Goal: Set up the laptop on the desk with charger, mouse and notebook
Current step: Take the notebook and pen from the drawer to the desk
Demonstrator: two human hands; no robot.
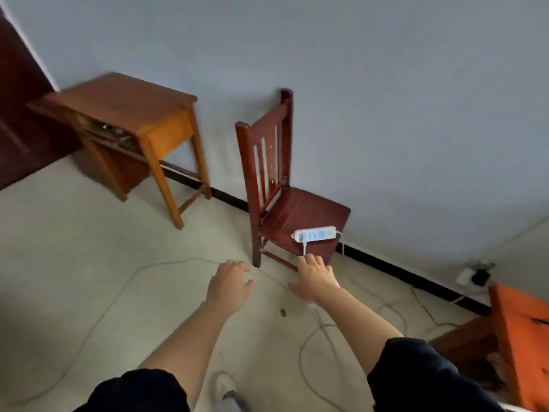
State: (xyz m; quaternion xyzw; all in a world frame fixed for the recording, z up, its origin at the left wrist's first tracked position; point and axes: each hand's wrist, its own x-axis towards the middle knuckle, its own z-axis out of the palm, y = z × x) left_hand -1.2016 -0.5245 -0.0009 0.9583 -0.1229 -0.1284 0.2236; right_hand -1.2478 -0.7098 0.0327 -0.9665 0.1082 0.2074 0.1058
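A white power strip (316, 234) lies on the front of a dark red wooden chair's seat (300, 212), with a white plug and cable hanging off its left end. My right hand (315, 279) is stretched out just below the seat's front edge, fingers spread, holding nothing. My left hand (230, 282) is held out beside it, fingers loosely apart and empty, near the chair's front leg. A wooden desk (124, 102) stands against the wall at the left. No laptop, mouse or notebook is in view.
Thin cables (326, 328) loop over the pale floor under my arms and run left. A wall socket with a black adapter (475, 276) sits low on the right wall. An orange wooden piece of furniture (523, 337) fills the right corner. My shoe (225, 388) shows below.
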